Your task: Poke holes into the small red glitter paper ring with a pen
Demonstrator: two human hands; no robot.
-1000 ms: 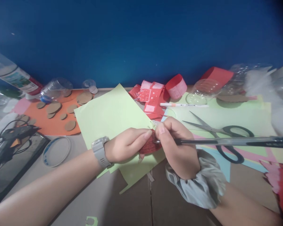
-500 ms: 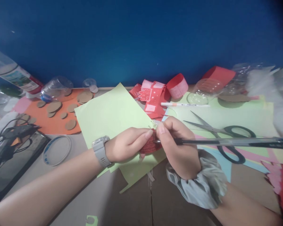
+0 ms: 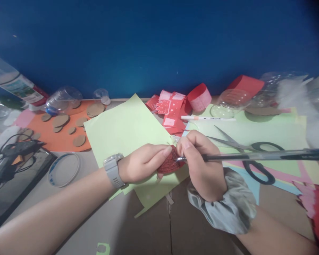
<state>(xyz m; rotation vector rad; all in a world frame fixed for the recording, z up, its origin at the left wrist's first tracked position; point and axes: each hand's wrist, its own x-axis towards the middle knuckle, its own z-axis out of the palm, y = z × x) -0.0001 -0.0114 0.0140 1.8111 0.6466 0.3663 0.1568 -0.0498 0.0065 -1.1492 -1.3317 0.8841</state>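
My left hand (image 3: 145, 161), with a grey watch on the wrist, presses its thumb on a red piece (image 3: 168, 163) covered in a fine dark grid. That hand's other fingers are mostly hidden beneath the piece. My right hand (image 3: 203, 166), a grey scrunchie at its wrist, is closed around a clear-barrelled pen (image 3: 244, 156). The pen's metal tip meets the red piece, and its barrel reaches past the right edge of the view. A light green paper sheet (image 3: 124, 124) lies under the red piece and my left hand.
Black-handled scissors (image 3: 259, 171) lie open to the right on coloured papers. Behind are red paper shapes (image 3: 172, 109) and a white marker (image 3: 207, 118). At left are an orange sheet (image 3: 48, 132) with cardboard discs, a tape roll (image 3: 51, 171) and a black cable (image 3: 14, 152).
My right hand and the pen have shifted slightly; the pen's far end sits a little higher, and its tip is a bit further right on the red piece. My left hand stays in place.
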